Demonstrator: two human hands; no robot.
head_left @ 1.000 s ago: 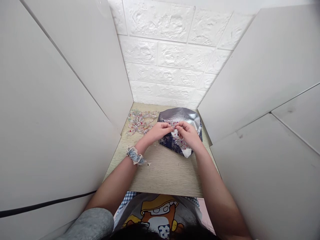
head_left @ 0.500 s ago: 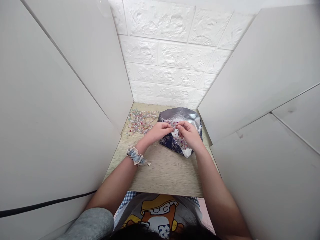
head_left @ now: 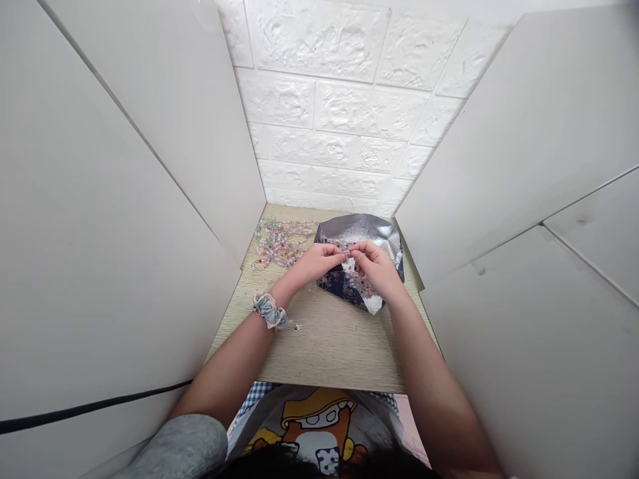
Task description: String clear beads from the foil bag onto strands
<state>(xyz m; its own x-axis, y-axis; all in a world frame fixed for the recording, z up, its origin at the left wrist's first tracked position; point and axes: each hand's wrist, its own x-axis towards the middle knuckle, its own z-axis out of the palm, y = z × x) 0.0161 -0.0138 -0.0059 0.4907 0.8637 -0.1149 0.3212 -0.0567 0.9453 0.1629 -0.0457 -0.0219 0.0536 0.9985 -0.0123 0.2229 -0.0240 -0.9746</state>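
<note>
Both hands meet above a silver-lined bag (head_left: 362,228) with a dark blue patterned outside, its mouth facing up. Loose colourful beads (head_left: 367,287) lie in it. My left hand (head_left: 319,261) is closed in a pinch, thumb against forefinger, at the bag's left side. Opposite it, my right hand (head_left: 378,267) pinches too, its fingertips almost touching the left ones. What sits between the fingertips is too small to make out. To the left of the bag lies a tangled heap of beaded strings (head_left: 279,243) in pink, red, white and pale green.
The small wooden tabletop (head_left: 329,352) is hemmed in by a white panel (head_left: 164,133) on the left and another panel (head_left: 529,133) on the right. A white brick-pattern wall (head_left: 334,106) stands behind. A scrunchie (head_left: 270,311) circles my left wrist.
My right fingertips have shifted slightly left, closer to the left ones. The left hand, the bag and the beaded strings stay in place.
</note>
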